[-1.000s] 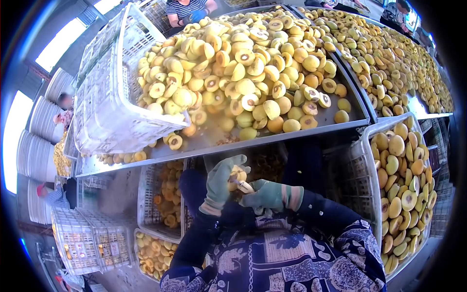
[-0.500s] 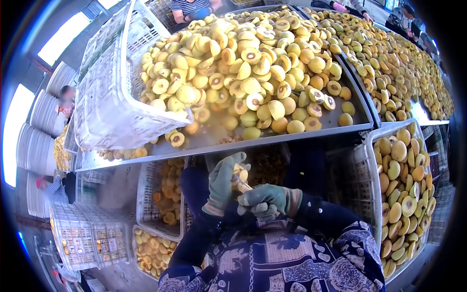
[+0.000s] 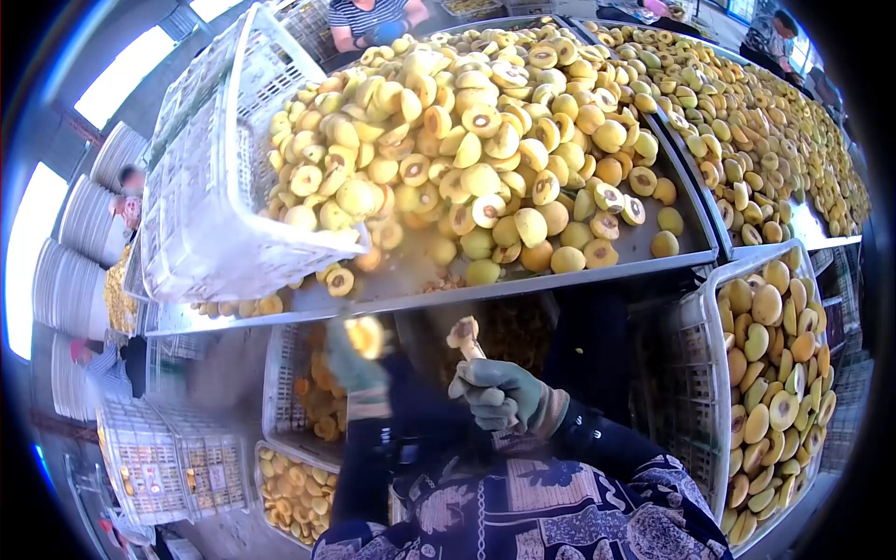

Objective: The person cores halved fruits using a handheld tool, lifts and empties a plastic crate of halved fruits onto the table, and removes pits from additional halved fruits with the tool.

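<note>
Left hand (image 3: 355, 359), blurred, fingers clamped on a peach half (image 3: 365, 336); right hand (image 3: 499, 392) fisted round the pitting tool (image 3: 464, 334), which could nick the glove.

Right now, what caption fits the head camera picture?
Gloved left hand lifts a peach half; right hand grips a pitting tool.

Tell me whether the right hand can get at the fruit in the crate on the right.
Probably yes. The right hand grips a pitting tool, but the crate stands open-topped beside it with nothing between; the tool would have to go first.
</note>
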A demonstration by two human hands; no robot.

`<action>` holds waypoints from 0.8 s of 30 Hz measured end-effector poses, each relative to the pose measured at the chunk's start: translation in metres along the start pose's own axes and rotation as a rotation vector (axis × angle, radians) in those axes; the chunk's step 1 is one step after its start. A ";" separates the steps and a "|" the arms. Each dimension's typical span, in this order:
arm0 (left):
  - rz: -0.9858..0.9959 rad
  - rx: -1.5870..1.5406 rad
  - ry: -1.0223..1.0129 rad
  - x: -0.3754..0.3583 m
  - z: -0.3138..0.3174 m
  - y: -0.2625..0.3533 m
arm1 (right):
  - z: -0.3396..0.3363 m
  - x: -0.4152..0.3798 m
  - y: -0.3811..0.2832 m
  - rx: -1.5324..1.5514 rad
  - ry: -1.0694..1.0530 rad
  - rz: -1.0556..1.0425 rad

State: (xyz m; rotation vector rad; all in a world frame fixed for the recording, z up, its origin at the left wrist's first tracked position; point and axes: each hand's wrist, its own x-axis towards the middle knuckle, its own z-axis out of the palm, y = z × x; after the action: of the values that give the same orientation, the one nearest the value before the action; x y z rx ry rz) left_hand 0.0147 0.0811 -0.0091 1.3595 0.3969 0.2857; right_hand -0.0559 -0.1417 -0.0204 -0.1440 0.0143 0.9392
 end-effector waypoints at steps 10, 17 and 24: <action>0.656 1.120 -0.394 0.080 -0.008 -0.006 | -0.032 0.027 -0.034 -0.355 0.717 -0.072; 0.671 1.344 -0.636 0.113 0.116 -0.056 | -0.043 0.008 -0.034 -0.816 0.660 0.076; 0.104 0.623 -0.602 0.117 0.102 -0.058 | -0.024 0.009 -0.030 -0.589 0.618 -0.272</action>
State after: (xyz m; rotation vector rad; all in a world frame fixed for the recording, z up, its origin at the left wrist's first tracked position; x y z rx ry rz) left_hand 0.1626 0.0285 -0.0628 1.9915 -0.1092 -0.1902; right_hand -0.0258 -0.1551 -0.0417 -0.9550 0.2830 0.5754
